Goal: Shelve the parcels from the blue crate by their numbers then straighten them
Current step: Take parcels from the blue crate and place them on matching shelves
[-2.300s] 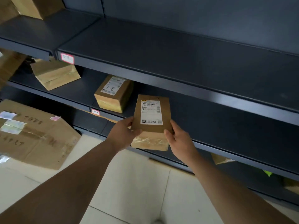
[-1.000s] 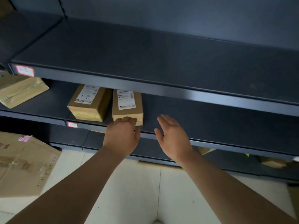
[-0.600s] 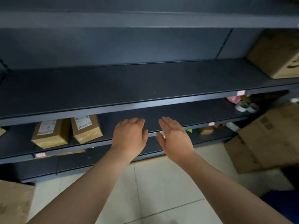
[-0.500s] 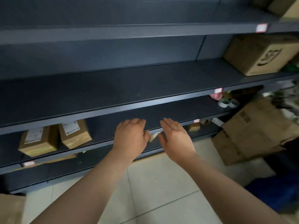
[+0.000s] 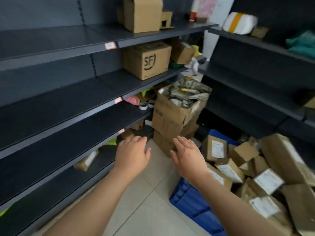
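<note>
A blue crate (image 5: 192, 200) sits on the floor at the lower right, heaped with several brown parcels (image 5: 228, 169) bearing white labels. My left hand (image 5: 132, 155) and my right hand (image 5: 186, 155) hover side by side over the floor, both empty with fingers spread, just left of the crate. Dark grey shelves (image 5: 56, 106) run along the left wall. One small labelled parcel (image 5: 86, 161) lies on a low shelf there.
A stack of worn cardboard boxes (image 5: 177, 116) stuffed with grey bags stands in the corner behind my hands. A box marked SF (image 5: 147, 59) sits on an upper shelf. More dark shelves (image 5: 255, 68) line the right wall. Tape rolls (image 5: 146, 105) lie on a middle shelf.
I set the parcel on the shelf beside the one marked 1-8 and let go. My view then swung right from that shelf to the corner and the blue crate, hands empty.
</note>
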Demonstrator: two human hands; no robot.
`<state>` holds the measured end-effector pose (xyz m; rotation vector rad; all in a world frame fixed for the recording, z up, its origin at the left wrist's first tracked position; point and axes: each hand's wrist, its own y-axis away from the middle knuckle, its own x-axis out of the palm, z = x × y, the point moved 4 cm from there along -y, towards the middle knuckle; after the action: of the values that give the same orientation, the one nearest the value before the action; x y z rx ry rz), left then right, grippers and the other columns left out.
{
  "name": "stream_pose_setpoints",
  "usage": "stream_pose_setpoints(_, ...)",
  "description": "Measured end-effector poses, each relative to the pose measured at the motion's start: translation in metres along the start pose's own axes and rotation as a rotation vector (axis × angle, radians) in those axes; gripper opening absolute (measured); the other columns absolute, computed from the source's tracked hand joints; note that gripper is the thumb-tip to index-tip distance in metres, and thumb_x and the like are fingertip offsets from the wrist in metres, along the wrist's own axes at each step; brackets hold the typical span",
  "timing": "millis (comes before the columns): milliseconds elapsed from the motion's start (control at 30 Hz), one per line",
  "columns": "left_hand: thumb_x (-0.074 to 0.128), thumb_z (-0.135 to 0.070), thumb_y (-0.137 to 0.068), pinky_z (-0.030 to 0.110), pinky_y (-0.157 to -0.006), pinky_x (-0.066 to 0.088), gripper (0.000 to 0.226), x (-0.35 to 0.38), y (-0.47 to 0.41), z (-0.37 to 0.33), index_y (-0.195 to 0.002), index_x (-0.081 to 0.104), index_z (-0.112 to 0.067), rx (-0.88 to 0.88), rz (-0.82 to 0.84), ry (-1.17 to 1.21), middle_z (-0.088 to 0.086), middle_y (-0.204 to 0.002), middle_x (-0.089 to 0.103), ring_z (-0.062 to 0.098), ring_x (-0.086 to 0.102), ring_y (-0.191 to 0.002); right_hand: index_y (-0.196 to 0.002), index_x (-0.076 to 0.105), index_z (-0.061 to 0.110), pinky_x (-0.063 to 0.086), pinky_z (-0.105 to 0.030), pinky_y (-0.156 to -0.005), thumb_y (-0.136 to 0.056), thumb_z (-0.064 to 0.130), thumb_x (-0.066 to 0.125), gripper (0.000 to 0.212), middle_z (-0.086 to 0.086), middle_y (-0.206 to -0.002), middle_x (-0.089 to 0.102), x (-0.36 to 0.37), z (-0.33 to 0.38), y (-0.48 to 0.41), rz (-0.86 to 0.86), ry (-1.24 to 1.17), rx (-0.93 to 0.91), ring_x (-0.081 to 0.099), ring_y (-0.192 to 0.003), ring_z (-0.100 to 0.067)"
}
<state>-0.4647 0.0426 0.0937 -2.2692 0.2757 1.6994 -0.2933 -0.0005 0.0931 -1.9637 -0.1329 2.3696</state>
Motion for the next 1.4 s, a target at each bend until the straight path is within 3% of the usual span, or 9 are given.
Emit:
stream_pose_setpoints(133, 0.046, -0.041, -0.095, 0.037, -0.094, 0.042, 0.047, 0.029, -0.028, -0.099, -0.137, 0.048, -0.019, 0.141, 0.054, 0.032, 0.000, -0.130, 0.057, 0.024, 0.054, -0.114, -0.147, 0.030, 0.017, 0.009, -0.029, -0.116, -0.099, 0.039, 0.036, 0.053, -0.002, -0.154, 0.028, -0.023, -0.101, 0.032, 0.011, -0.001, 0.173, 0.021, -0.142, -0.017)
stream_pose_setpoints(333, 0.042, -0.041, -0.096, 0.035, -0.097, 0.041, 0.046, 0.063, -0.066, -0.226, -0.138, 0.045, -0.020, 0.356, 0.137, 0.044, -0.002, -0.134, 0.053, 0.022, 0.051, -0.118, -0.143, 0.036, 0.015, 0.015, -0.027, -0.114, -0.100, 0.034, 0.038, 0.048, -0.002, -0.146, 0.039, -0.053, -0.212, 0.078, -0.044, -0.014, 0.418, 0.030, -0.136, -0.018)
stream_pose_setpoints(633, 0.042, -0.042, -0.095, 0.037, -0.093, 0.045, 0.044, 0.112, -0.121, -0.380, -0.134, 0.047, -0.021, 0.593, 0.258, 0.078, -0.001, -0.130, 0.055, 0.020, 0.052, -0.116, -0.145, 0.033, 0.016, 0.016, -0.029, -0.115, -0.100, 0.037, 0.037, 0.049, -0.001, -0.151, 0.034, -0.083, -0.353, 0.123, -0.079, -0.018, 0.757, 0.025, -0.140, -0.017)
stream_pose_setpoints(767, 0.041, -0.043, -0.096, 0.037, -0.093, 0.046, 0.051, 0.131, -0.141, -0.435, -0.141, 0.039, -0.020, 0.644, 0.324, 0.060, 0.001, -0.133, 0.052, 0.022, 0.050, -0.118, -0.143, 0.036, 0.018, 0.027, -0.033, -0.112, -0.098, 0.036, 0.041, 0.049, 0.000, -0.148, 0.039, -0.090, -0.407, 0.137, -0.122, -0.036, 0.905, 0.034, -0.136, -0.019)
stream_pose_setpoints(867, 0.040, -0.044, -0.097, 0.039, -0.092, 0.047, 0.050, 0.144, -0.149, -0.473, -0.141, 0.039, -0.021, 0.652, 0.372, 0.070, 0.002, -0.135, 0.050, 0.023, 0.049, -0.120, -0.140, 0.041, 0.019, 0.041, -0.037, -0.103, -0.096, 0.034, 0.043, 0.046, 0.000, -0.143, 0.045, -0.091, -0.445, 0.148, -0.154, -0.076, 0.985, 0.045, -0.126, -0.023)
stream_pose_setpoints(1133, 0.040, -0.046, -0.097, 0.032, -0.075, 0.045, 0.054, 0.212, -0.156, -0.562, -0.141, 0.035, -0.016, 0.590, 0.484, 0.064, 0.005, -0.131, 0.053, 0.022, 0.054, -0.111, -0.143, 0.037, 0.019, 0.044, -0.041, -0.100, -0.097, 0.038, 0.040, 0.050, -0.001, -0.145, 0.042, -0.067, -0.570, 0.168, -0.068, -0.169, 1.058, 0.044, -0.127, -0.025)
stream_pose_setpoints(1233, 0.041, -0.048, -0.096, 0.025, -0.057, 0.045, 0.066, 0.248, -0.160, -0.591, -0.148, 0.021, -0.014, 0.486, 0.527, 0.096, 0.010, -0.130, 0.054, 0.019, 0.063, -0.087, -0.137, 0.041, 0.021, 0.047, -0.044, -0.094, -0.095, 0.043, 0.040, 0.047, -0.002, -0.138, 0.048, -0.053, -0.624, 0.171, -0.020, -0.241, 1.044, 0.048, -0.121, -0.025)
stream_pose_setpoints(1300, 0.043, -0.049, -0.095, 0.022, -0.044, 0.038, 0.070, 0.274, -0.164, -0.610, -0.149, 0.016, -0.015, 0.415, 0.545, 0.107, 0.011, -0.115, 0.061, 0.016, 0.059, -0.070, -0.139, 0.040, 0.023, 0.045, -0.043, -0.097, -0.096, 0.042, 0.041, 0.047, -0.002, -0.139, 0.047, -0.046, -0.656, 0.171, 0.007, -0.273, 1.020, 0.046, -0.124, -0.025)
stream_pose_setpoints(1400, 0.044, -0.051, -0.094, 0.027, -0.051, 0.049, 0.077, 0.309, -0.168, -0.634, -0.151, 0.008, -0.014, 0.324, 0.575, 0.094, 0.011, -0.117, 0.061, 0.023, 0.064, -0.085, -0.145, 0.031, 0.026, 0.037, -0.042, -0.107, -0.096, 0.042, 0.043, 0.053, -0.002, -0.151, 0.033, -0.028, -0.698, 0.169, 0.084, -0.329, 1.003, 0.035, -0.135, -0.024)
